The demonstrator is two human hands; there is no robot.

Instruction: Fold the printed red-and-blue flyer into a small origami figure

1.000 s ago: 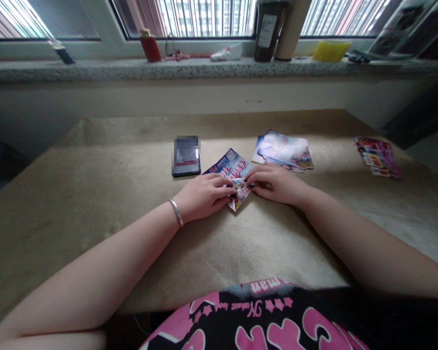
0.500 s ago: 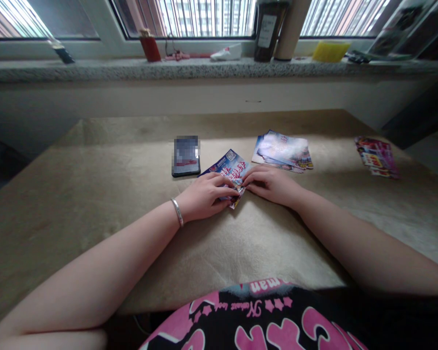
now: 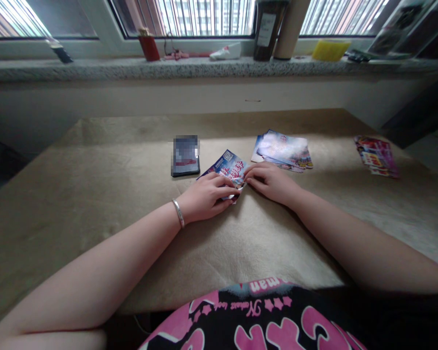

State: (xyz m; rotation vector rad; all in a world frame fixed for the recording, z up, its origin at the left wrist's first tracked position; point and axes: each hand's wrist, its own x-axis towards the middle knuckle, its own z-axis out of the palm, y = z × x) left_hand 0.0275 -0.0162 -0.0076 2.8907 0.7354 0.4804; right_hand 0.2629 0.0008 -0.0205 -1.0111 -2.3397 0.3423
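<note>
A printed leaflet [image 3: 230, 166], blue with red lettering and a QR code in its far corner, lies at a slant on the table in front of me. My left hand [image 3: 207, 195], a silver bracelet at its wrist, covers the leaflet's near left part, fingers bent over its lower edge. At the leaflet's right edge, my right hand [image 3: 270, 181] pinches the paper between thumb and fingers. The near corner looks bent up between the two hands; fingers hide part of it. Just beyond my right hand is a fanned pile of similar leaflets [image 3: 286, 148].
A dark phone-like object [image 3: 185, 171], its face blurred out, lies left of the leaflet. Several narrow red and pink folded papers [image 3: 377, 158] overlap at the table's right. A stone windowsill [image 3: 204, 71] behind holds a red container [image 3: 149, 47], a dark bottle [image 3: 266, 39] and a yellow block [image 3: 330, 50].
The leaflet's near corner has drawn in slightly, and my right hand has shifted a little away from me along the right edge. My left hand stays nearly in place.
</note>
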